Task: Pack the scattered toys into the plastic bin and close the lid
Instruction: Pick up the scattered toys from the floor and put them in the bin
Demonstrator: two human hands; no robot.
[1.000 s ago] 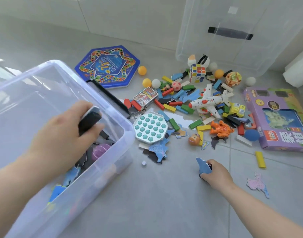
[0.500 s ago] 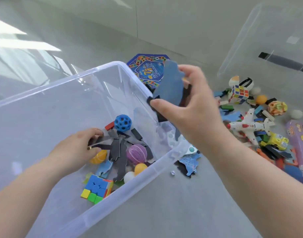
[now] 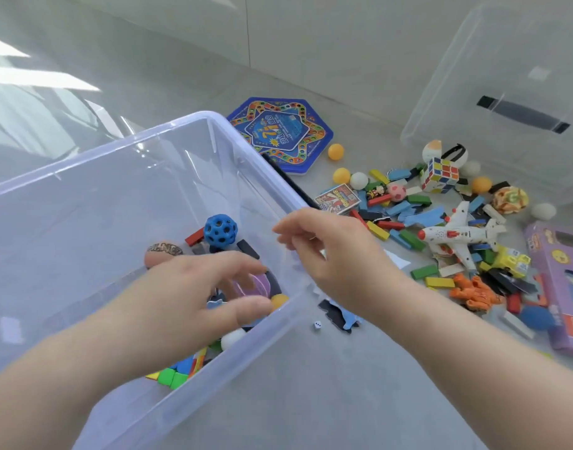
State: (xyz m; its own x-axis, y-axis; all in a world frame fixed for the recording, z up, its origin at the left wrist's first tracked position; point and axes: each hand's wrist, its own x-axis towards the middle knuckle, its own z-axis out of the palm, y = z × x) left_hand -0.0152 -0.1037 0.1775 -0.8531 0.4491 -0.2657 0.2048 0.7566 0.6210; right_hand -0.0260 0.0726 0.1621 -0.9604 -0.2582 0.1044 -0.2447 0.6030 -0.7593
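Head cam is showing a clear bin (image 3: 116, 147) sitting on the floor (image 3: 311, 401) at L. L hand (image 3: 197, 297) is hanging over the toys in it w/ fingers spread wide, holding nothing. R hand (image 3: 337, 254) is hanging over the rim, fingers loose, holding nothing too. Blue ball (image 3: 220, 230) is sitting in the bin. Plane (image 3: 457, 235), cube (image 3: 439, 175) & blocks (image 3: 411, 240) are lying outside it at R.

The bin (image 3: 84, 154) is open on top, its floor half covered with toys. Bare floor (image 3: 311, 401) lies at 6 o'clock. A toy pile (image 3: 405, 238) blocks 3 o'clock, a game board (image 3: 278, 134) 12 o'clock, and the leaning lid (image 3: 506, 76) 1 o'clock.
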